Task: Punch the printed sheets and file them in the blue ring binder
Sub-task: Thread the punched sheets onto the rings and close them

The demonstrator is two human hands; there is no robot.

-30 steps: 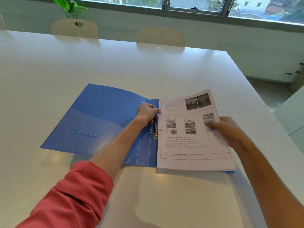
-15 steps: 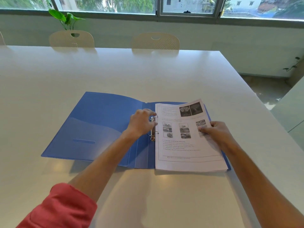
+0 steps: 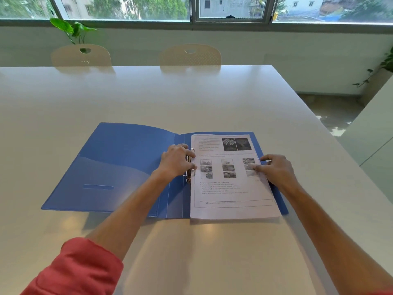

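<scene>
The blue ring binder [image 3: 119,165] lies open flat on the white table. A stack of printed sheets [image 3: 229,188] with text and small photos lies on its right half, its left edge at the metal rings [image 3: 190,167]. My left hand [image 3: 176,161] is closed over the ring mechanism at the spine. My right hand [image 3: 276,169] rests on the right edge of the top sheet, fingertips pressing the paper down. The lower ring shows below my left hand; the rest of the mechanism is hidden under it.
The white table [image 3: 191,99] stretches far back and to the left. Two cream chairs [image 3: 80,55] [image 3: 190,55] stand at its far edge, with a green plant [image 3: 72,30] behind the left one. The table's right edge drops to the floor.
The sheets have settled flat on the binder's right half, and my right hand has shifted to press on their right edge. My left hand stays on the rings. My head has tilted up.
</scene>
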